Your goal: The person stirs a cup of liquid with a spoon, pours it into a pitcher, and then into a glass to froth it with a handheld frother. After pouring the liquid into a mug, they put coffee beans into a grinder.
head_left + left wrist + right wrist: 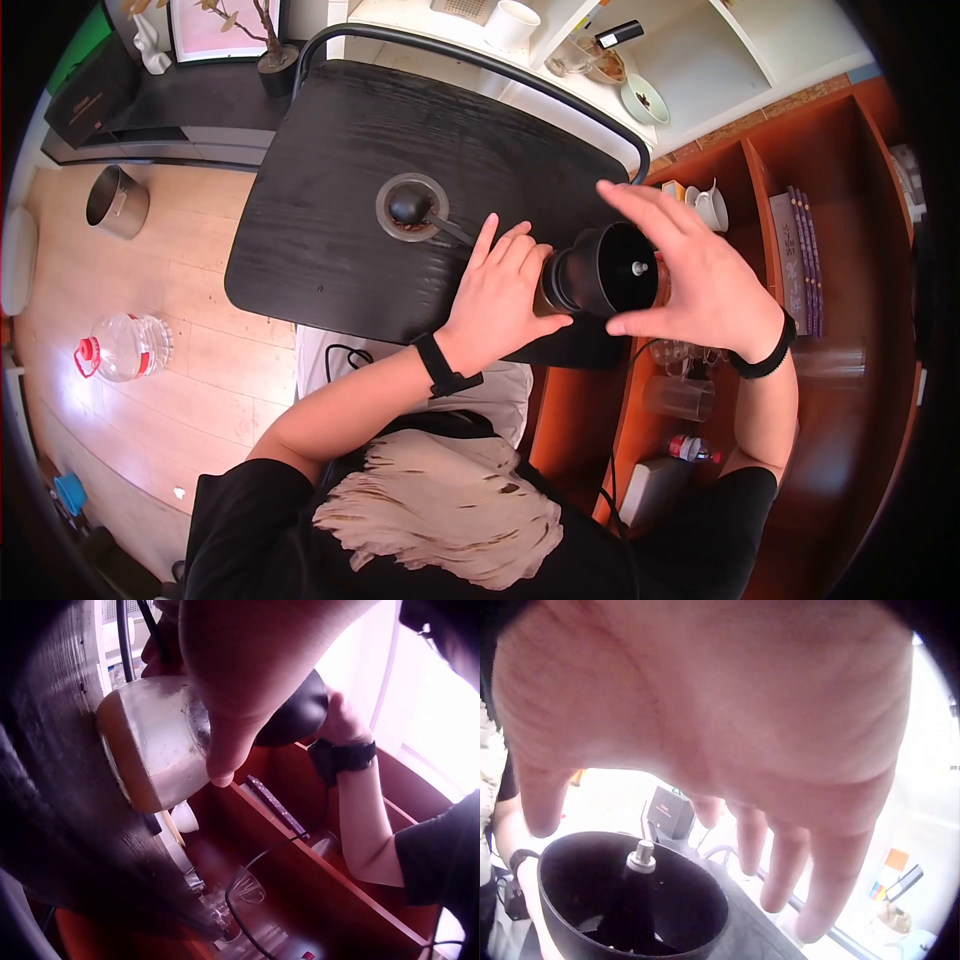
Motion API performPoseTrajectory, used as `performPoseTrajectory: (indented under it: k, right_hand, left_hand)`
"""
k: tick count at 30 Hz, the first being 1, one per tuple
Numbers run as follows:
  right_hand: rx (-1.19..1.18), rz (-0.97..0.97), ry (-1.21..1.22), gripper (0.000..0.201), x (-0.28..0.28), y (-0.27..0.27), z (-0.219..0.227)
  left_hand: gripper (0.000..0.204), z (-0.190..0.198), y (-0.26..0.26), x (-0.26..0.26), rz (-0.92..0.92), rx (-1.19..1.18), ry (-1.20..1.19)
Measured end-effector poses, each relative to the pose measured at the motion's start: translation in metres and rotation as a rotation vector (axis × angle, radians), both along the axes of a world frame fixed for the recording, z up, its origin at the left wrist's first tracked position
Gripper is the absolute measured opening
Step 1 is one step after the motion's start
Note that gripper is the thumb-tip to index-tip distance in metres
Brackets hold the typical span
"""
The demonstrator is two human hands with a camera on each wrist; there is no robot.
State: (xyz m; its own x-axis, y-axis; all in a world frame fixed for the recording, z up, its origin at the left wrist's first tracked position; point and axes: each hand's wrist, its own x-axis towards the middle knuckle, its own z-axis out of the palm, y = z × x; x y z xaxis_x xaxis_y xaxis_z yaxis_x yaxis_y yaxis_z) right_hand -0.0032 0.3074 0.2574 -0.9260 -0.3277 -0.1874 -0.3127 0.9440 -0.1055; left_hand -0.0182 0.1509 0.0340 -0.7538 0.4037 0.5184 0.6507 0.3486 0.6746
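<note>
My left hand (pixel 500 290) grips the neck of a manual coffee grinder (pixel 612 268), with the thumb laid across it in the left wrist view. The grinder's clear jar (pixel 154 742) stands on the black table. Its black hopper (pixel 634 900) has an uncovered top, and a metal shaft end (pixel 642 856) sticks up in the middle. Around the hopper's rim my right hand (pixel 700 275) is spread, fingers extended and palm toward the opening. Left of the hands, a glass bowl (pixel 434 190) holds dark beans and a black scoop (pixel 408 207) whose handle points toward the left hand.
The black table (pixel 330 180) has a raised metal rail (pixel 480 60) along its far side. A brown wooden shelf (pixel 850 240) with cups and books stands at the right. On the floor to the left are a metal bin (pixel 125 205) and a large plastic bottle (pixel 130 348).
</note>
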Motion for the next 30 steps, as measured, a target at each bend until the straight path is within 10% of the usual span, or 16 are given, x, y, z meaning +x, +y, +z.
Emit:
performPoseTrajectory:
  k: [30]
  right_hand:
    - [-0.348,0.055,-0.029,0.094,0.008,0.042,-0.033]
  left_hand:
    - [0.076,0.004,0.0,0.005,-0.008,-0.062,0.026]
